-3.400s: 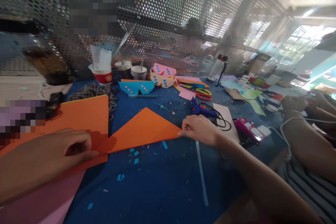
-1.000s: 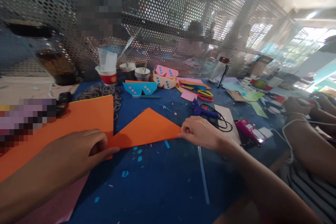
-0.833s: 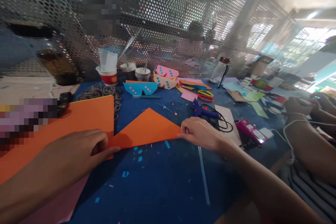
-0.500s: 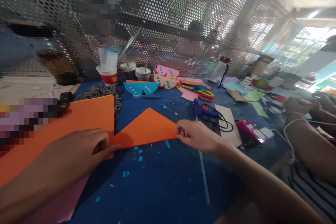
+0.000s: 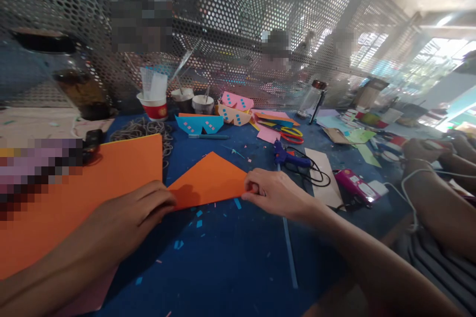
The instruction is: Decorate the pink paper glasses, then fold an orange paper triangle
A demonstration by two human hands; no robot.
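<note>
A folded orange paper triangle [image 5: 210, 183] lies on the blue table with its peak pointing away from me. My left hand [image 5: 145, 205] pinches its left corner, fingers pressed together. At the opposite corner, my right hand [image 5: 269, 190] grips the paper between thumb and curled fingers. Under my left forearm spreads a large orange sheet [image 5: 130, 163], and part of a pink sheet [image 5: 100, 292] shows below it. Small blue paper scraps [image 5: 200, 223] are scattered in front of the triangle.
Behind stand paper masks [image 5: 200, 124], a red-and-white cup [image 5: 154, 109] and a pen [image 5: 208, 136]. To the right lie a blue glue gun [image 5: 292, 158], its glue stick [image 5: 290, 252], scissors [image 5: 292, 134] and a magenta device [image 5: 355, 187]. A co-worker's arm [image 5: 427, 183] rests at far right.
My left hand has shifted slightly right and its fingers have closed on the triangle's left corner. My right hand has moved a little left along its corner.
</note>
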